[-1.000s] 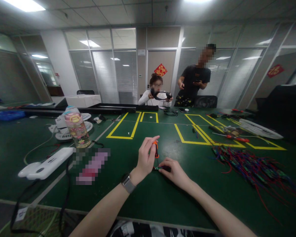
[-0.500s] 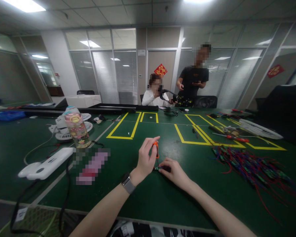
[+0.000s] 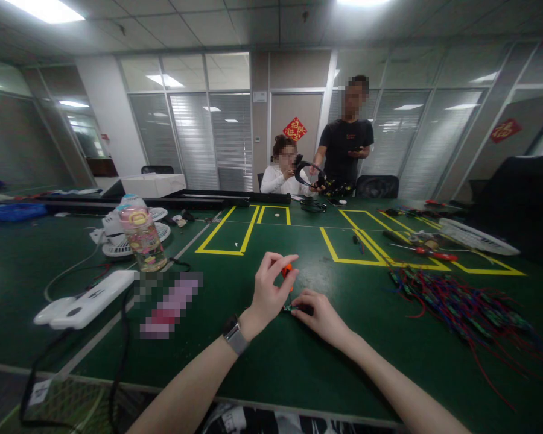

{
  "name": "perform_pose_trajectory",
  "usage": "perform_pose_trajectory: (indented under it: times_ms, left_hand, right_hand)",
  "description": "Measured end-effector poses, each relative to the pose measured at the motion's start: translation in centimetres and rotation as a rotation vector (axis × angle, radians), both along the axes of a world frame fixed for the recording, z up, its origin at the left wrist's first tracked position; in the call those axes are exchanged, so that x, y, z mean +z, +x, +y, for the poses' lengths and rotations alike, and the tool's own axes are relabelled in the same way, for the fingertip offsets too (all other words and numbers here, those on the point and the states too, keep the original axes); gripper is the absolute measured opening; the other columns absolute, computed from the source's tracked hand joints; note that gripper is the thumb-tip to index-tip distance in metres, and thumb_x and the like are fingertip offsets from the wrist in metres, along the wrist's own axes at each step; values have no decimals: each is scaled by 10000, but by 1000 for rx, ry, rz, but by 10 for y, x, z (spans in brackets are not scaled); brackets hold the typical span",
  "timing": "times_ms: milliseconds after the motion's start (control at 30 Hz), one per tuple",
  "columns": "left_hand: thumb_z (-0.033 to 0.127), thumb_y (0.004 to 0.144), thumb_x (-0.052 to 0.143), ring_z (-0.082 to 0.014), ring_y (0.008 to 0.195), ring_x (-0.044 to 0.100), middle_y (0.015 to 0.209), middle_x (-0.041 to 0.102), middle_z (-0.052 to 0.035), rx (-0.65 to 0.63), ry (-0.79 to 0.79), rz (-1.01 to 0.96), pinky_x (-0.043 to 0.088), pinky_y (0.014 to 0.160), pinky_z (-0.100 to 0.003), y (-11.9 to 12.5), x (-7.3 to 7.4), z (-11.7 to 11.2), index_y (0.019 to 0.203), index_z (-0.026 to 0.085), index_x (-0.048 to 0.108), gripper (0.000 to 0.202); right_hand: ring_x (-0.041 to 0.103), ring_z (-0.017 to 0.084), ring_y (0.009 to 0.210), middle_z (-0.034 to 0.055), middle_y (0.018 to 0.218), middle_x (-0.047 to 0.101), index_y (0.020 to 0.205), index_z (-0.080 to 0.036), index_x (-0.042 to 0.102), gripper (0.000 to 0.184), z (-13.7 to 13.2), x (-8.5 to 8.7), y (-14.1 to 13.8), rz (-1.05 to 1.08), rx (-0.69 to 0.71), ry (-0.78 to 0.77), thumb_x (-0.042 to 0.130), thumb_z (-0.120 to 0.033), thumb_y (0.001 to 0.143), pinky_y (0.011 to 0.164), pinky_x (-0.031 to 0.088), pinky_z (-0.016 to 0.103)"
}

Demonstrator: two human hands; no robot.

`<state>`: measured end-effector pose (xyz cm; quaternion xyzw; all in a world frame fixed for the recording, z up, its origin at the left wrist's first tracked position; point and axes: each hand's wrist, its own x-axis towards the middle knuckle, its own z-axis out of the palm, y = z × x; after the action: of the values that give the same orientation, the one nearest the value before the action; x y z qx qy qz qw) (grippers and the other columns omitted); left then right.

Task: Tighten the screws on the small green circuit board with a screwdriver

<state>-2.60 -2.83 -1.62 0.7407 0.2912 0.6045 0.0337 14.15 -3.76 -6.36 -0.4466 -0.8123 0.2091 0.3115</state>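
Note:
My left hand (image 3: 268, 290) is closed on a small screwdriver (image 3: 287, 269) with an orange handle, thumb and fingers around its grip. Its thin dark shaft points down, nearly upright, to a small green circuit board (image 3: 288, 308) on the green table. My right hand (image 3: 317, 312) pinches the board's right side between thumb and fingertips. Part of the board is covered by my fingers, and I cannot make out the tip's exact contact point.
Right of my hands lies a heap of green boards with red and blue wires (image 3: 461, 301). A red-handled screwdriver (image 3: 428, 252) is behind it. At left are a drink bottle (image 3: 142, 238) and a white device (image 3: 93, 299). Two people (image 3: 346, 141) are across the table.
My left fingers have shifted around the orange handle, which looks turned; the right hand stays put. Across the table, the standing person has moved left and reaches toward a black band-like object.

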Motion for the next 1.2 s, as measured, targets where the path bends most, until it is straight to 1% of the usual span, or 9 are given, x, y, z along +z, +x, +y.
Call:
perform_pose_trajectory:
  times_ms: [100, 167, 300, 433, 667, 767, 900, 1100, 1200]
  left_hand:
    - [209, 980, 403, -168, 908, 558, 1024, 533, -64, -10, -40, 3, 490, 776, -300, 0, 0, -2, 1272, 221, 554, 329]
    - [185, 992, 350, -161, 894, 558, 1024, 539, -67, -16, -62, 0, 488, 771, -293, 0, 0, -2, 1278, 211, 542, 346]
    - [186, 975, 417, -157, 864, 548, 977, 542, -52, -13, -42, -9, 484, 760, -288, -1, 0, 1, 1241, 204, 538, 293]
    - [196, 952, 488, -157, 879, 560, 961, 532, -40, 1, -36, -2, 489, 760, -279, -1, 1, 2, 1124, 213, 601, 207]
    - [149, 978, 395, -171, 1026, 577, 1113, 589, -71, -60, -45, -11, 485, 886, -313, 0, 2, -2, 1245, 214, 554, 317]
    - [153, 953, 467, -159, 933, 587, 1016, 595, -52, -34, -8, -12, 495, 813, -288, 0, 2, -1, 1183, 210, 589, 267]
    - [195, 918, 560, -143, 835, 569, 910, 543, -26, -2, 21, -23, 490, 734, -261, 0, 2, 1, 1075, 208, 634, 174]
    - [153, 975, 415, -157, 964, 578, 1058, 578, -62, -32, -7, -9, 491, 827, -284, 0, 3, 0, 1231, 217, 572, 308]
    - [156, 955, 475, -151, 917, 582, 994, 588, -45, -14, 15, -19, 493, 801, -274, 0, 3, 0, 1161, 209, 600, 247]
  right_hand:
    - [616, 184, 779, 51, 878, 654, 886, -192, 741, 107, 0, 1, -1, 3, -1, -7, 654, -163, 831, 724, 492, 286]
    - [619, 188, 790, 55, 883, 657, 887, -186, 743, 108, -1, 1, -1, 8, 0, -9, 656, -159, 829, 735, 491, 287]
    - [618, 187, 792, 56, 891, 658, 895, -180, 743, 115, -1, 2, 0, 16, 7, -13, 651, -156, 831, 738, 493, 286]
    - [615, 187, 784, 53, 879, 657, 881, -180, 741, 108, -1, 2, 0, 14, 6, -5, 651, -154, 827, 736, 494, 289]
    - [619, 187, 781, 55, 885, 656, 883, -184, 740, 107, -1, 3, 0, 21, 8, -14, 648, -162, 832, 724, 492, 287]
    - [616, 185, 783, 54, 877, 651, 879, -175, 740, 101, 0, 1, 0, 19, 14, -6, 657, -152, 826, 727, 487, 286]
    - [612, 187, 779, 53, 862, 649, 876, -165, 739, 96, 2, -1, 0, 15, 14, 5, 665, -144, 818, 721, 481, 286]
    - [611, 185, 775, 54, 880, 647, 882, -180, 739, 104, 1, -1, 1, 25, 19, -15, 650, -164, 832, 717, 489, 284]
    - [607, 184, 771, 54, 879, 643, 886, -178, 740, 105, 0, -1, 1, 20, 18, -16, 651, -162, 832, 717, 486, 284]
